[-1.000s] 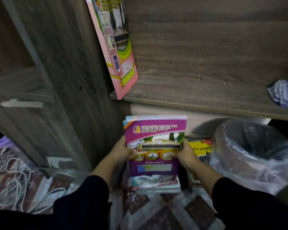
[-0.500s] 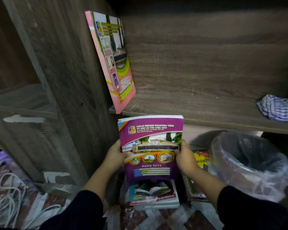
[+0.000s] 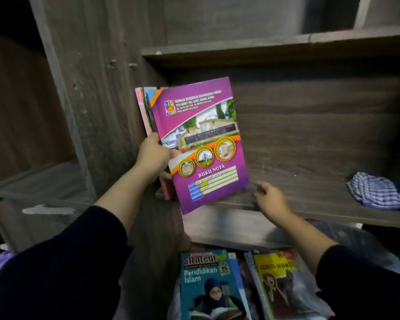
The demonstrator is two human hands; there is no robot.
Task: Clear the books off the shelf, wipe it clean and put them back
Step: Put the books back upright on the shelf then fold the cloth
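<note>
The left hand is raised, the arm stretched forward in a dark sleeve, and its fingers and thumb pinch the purple notebook at the left edge. The right hand reaches forward lower, fingers loosely extended, holding nothing.

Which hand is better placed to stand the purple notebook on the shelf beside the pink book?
Probably the left hand: it grips the purple notebook at its left edge, beside the pink book. The right hand only rests near the shelf edge, holding nothing.
</note>
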